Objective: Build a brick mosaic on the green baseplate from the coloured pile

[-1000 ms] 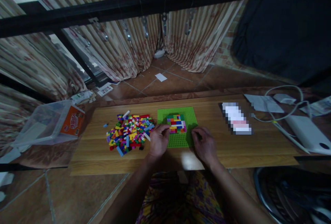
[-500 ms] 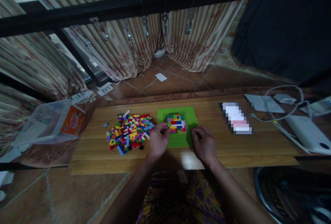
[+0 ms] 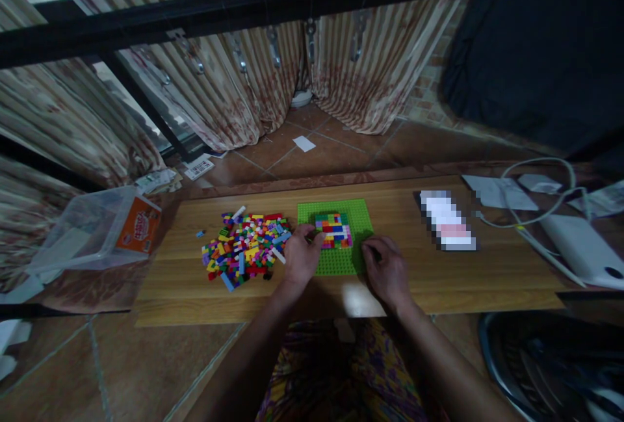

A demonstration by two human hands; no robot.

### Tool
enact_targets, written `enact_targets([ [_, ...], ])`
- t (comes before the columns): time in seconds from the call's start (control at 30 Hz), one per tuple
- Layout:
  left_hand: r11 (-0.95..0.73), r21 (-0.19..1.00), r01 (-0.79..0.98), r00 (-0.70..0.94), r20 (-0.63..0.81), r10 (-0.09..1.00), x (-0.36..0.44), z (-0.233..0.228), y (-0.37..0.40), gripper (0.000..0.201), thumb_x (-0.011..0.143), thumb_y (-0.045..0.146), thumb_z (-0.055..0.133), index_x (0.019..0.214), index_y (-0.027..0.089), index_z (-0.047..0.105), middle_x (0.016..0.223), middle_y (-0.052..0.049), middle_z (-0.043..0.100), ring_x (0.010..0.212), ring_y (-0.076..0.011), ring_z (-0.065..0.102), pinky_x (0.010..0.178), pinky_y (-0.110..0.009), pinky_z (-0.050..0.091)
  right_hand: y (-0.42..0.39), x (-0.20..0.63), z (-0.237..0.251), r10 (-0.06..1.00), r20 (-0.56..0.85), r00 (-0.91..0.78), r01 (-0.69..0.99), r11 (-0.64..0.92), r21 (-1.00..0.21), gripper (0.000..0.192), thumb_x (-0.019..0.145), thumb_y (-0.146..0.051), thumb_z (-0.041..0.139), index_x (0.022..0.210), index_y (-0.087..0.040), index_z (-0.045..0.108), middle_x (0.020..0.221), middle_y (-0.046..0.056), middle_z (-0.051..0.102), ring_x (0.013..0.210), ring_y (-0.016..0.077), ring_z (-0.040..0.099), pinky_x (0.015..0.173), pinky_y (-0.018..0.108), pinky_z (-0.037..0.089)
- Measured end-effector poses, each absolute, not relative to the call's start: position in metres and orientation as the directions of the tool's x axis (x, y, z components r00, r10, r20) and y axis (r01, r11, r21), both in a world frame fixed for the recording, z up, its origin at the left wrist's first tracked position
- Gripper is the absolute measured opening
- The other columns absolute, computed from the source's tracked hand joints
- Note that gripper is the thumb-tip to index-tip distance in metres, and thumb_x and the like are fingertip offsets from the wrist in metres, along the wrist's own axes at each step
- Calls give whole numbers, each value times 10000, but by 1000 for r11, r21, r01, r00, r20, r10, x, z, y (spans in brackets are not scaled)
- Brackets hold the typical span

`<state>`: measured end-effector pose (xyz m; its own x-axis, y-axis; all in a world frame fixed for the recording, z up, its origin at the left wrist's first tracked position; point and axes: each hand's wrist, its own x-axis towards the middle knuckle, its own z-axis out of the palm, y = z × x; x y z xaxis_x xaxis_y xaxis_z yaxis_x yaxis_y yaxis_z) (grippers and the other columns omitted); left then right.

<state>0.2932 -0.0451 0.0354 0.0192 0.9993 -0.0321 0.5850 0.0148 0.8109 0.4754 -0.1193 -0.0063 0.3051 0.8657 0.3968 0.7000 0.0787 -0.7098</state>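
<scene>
Pressing a small brick at the left edge of the brick patch (image 3: pixel 333 229) on the green baseplate (image 3: pixel 358 214), the left hand (image 3: pixel 299 258) has a narrow pinching grip; the right hand (image 3: pixel 385 269), fingers curled, steadies the baseplate's right edge. Loose bricks (image 3: pixel 244 250) lie left on the surface (image 3: pixel 487 272). Next probably calls for firm, aligned seating.

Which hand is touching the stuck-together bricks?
The left hand; its fingertips reach the brick block on the green plate. The right hand rests at the plate's edge.
</scene>
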Motion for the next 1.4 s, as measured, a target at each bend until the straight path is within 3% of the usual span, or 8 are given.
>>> enact_targets([
  [0.47, 73, 783, 617, -27, -73, 997, 299, 38, -41, 147, 777, 271, 696, 893, 182, 682, 870, -71, 727, 796, -201, 672, 767, -323, 511, -119, 476, -9, 873, 387, 298, 714, 66, -697, 247, 915, -342, 481, 868, -202, 679, 949, 103, 666, 926, 240, 601, 849, 401, 490],
  [1.03, -58, 859, 508, 60, 32, 998, 245, 38, -103, 161, 857, 224, 546, 989, 208, 637, 894, -41, 695, 765, -157, 647, 724, -277, 511, -122, 477, -7, 863, 417, 286, 722, 91, -685, 282, 913, -407, 492, 852, -199, 672, 914, 99, 666, 889, 249, 610, 814, 395, 488],
  [1.17, -30, 812, 582, -41, 66, 997, 210, 31, -128, 144, 835, 200, 566, 962, 208, 633, 925, -47, 698, 847, -181, 658, 794, -304, 516, -122, 478, -9, 872, 395, 290, 722, 72, -688, 294, 909, -413, 491, 859, -194, 680, 932, 107, 667, 910, 256, 605, 833, 408, 484],
  [1.4, 4, 723, 691, -136, 124, 983, 177, 28, -136, 119, 821, 205, 576, 926, 195, 630, 874, -40, 684, 819, -183, 646, 756, -303, 513, -123, 479, -9, 876, 392, 281, 732, 68, -678, 285, 904, -399, 495, 868, -191, 685, 931, 106, 670, 909, 259, 607, 826, 415, 482],
])
